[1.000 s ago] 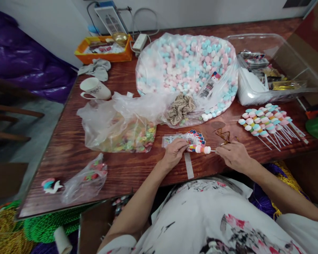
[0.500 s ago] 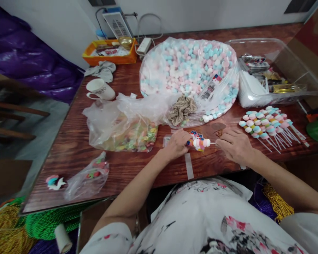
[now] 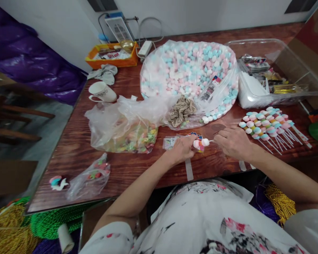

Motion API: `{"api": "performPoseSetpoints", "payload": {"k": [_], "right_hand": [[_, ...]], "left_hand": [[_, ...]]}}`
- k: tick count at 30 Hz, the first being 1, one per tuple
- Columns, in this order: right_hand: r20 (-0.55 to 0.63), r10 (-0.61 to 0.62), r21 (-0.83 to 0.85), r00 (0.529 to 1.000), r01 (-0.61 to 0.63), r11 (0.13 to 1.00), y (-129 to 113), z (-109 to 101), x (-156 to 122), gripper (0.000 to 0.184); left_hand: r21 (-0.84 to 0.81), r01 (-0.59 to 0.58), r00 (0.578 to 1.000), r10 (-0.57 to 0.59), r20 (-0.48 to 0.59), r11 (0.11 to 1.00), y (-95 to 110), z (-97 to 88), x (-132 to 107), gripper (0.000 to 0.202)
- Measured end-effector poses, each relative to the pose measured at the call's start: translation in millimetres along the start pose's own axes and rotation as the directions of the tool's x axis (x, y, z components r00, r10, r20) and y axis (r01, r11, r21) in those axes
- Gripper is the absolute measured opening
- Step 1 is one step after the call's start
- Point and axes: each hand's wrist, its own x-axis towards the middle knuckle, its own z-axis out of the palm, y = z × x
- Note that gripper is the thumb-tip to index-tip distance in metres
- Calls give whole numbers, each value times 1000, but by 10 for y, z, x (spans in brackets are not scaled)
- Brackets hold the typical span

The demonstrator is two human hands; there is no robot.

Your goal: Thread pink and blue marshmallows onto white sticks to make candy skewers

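Head view looks down on a reddish-brown wooden table [image 3: 127, 173] spread with confectionery. Biggest on it is the clear bag of marshmallows [image 3: 182, 67], full of pink, white and blue pieces, a printed packet lying on its plastic. To the right of that bag stands a transparent bin [image 3: 254, 100] of packaging. A slacker bag of colourful sweets [image 3: 140, 139] lies on the left, partly under crumpled plastic. A cluster of candy sticks [image 3: 267, 123] rests on the right, white sticks pointing toward the person. At the back left is an orange tray [image 3: 122, 64]; near the front left lies a small plastic bag [image 3: 92, 180] with red and green pieces in it.

The right hand [image 3: 234, 143] has its fingers bent together, clamped on the thin white stick of a marshmallow skewer. The left hand [image 3: 182, 148] has its fingers closed around the candy's other end, which they hide. A white mug [image 3: 103, 93] and a brown scrunchie [image 3: 182, 112] sit farther back.

The marshmallow skewer [image 3: 201, 142] lies roughly level between the two hands, over printed packets [image 3: 170, 141] that the left hand partly covers. Smallest is a pale strip [image 3: 189, 171] near the table's front edge.
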Motion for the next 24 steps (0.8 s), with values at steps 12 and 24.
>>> {"api": "performPoseSetpoints", "payload": {"k": [12, 24], "right_hand": [[-60, -85, 66, 995, 89, 994, -66, 63, 92, 18], [-114, 60, 321, 992, -20, 947, -52, 301, -76, 17]], "left_hand": [[-230, -22, 992, 51, 118, 973, 94, -121, -9, 76], [237, 135, 990, -123, -66, 962, -50, 97, -330, 31]]}}
